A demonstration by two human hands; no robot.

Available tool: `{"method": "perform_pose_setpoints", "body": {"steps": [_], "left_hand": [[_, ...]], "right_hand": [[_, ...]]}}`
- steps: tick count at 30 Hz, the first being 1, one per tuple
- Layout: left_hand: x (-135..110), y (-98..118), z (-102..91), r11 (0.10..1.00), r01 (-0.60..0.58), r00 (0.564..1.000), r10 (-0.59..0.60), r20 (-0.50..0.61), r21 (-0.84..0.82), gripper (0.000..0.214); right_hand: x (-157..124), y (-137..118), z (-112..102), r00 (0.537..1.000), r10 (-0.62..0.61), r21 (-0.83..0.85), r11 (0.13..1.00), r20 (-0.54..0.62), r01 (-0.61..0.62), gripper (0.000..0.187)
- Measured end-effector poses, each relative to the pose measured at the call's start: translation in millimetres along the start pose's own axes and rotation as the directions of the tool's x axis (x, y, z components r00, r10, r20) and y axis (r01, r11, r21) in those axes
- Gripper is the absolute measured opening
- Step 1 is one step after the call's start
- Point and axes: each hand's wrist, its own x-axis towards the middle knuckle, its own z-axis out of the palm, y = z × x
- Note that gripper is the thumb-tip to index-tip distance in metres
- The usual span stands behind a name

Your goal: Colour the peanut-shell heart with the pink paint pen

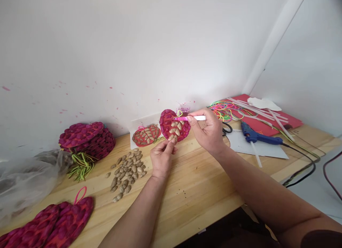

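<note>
My left hand (162, 157) pinches the lower edge of a round red disc (166, 115), held up above the table. Peanuts in their shells cover the disc; those round the rim are magenta, while several in the middle are plain tan. A yellow-green cord loop shows at its top. In my right hand (210, 132) is a slim paintbrush (199, 118) with a white handle and magenta-stained front, its tip at the disc's upper part. Behind the disc stands a small magenta-stained cup (184, 109), partly hidden. Loose peanuts (128, 171) lie left of my left hand.
A second peanut disc (145, 135) rests on white paper at the wall. Stacked magenta discs (85, 137), a plastic bag (29, 184) and more discs (69, 219) are at left. On the right lie a blue glue gun (258, 137), colourful cords (223, 109), scissors (227, 128) and red sheets (280, 123).
</note>
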Motion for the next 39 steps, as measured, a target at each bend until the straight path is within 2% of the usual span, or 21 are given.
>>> {"method": "perform_pose_setpoints", "body": {"steps": [4, 10, 16, 21, 29, 34, 39], "left_hand": [[-0.6, 0.6, 0.9, 1.000, 0.005, 1.000, -0.005, -0.004, -0.017, 0.032], [0.1, -3.5, 1.5, 0.995, 0.041, 0.999, -0.042, -0.007, -0.091, 0.031], [-0.9, -2.1, 3.2, 0.989, 0.058, 0.998, -0.061, -0.017, -0.138, 0.031], [-1.5, -0.6, 3.5, 0.991, 0.056, 0.998, -0.057, -0.005, -0.124, 0.031], [-1.3, -1.2, 3.1, 0.987, 0.056, 0.998, -0.059, -0.015, -0.150, 0.031], [-1.9, 0.4, 4.1, 0.986, 0.060, 0.998, -0.062, -0.010, -0.153, 0.032], [-0.9, 1.7, 5.0, 0.968, 0.100, 0.994, -0.109, -0.029, -0.232, 0.033]], "right_hand": [[-0.9, 0.8, 1.1, 1.000, -0.011, 0.018, 1.000, 0.015, 0.010, 0.007], [1.4, 8.9, 1.4, 0.999, 0.046, 0.005, 0.999, 0.010, -0.046, 0.012], [1.3, 9.7, 0.4, 0.999, -0.024, -0.008, 1.000, -0.029, 0.024, 0.009], [-0.7, 6.7, 2.6, 1.000, 0.016, 0.068, 0.998, -0.005, -0.015, 0.011], [0.3, 17.5, 4.3, 0.997, 0.082, 0.128, 0.989, -0.011, -0.080, 0.013], [0.0, 13.5, 4.6, 0.997, 0.070, 0.101, 0.992, -0.007, -0.069, 0.014], [0.5, 20.0, 5.5, 0.996, 0.088, 0.143, 0.986, -0.018, -0.085, 0.014]]}}
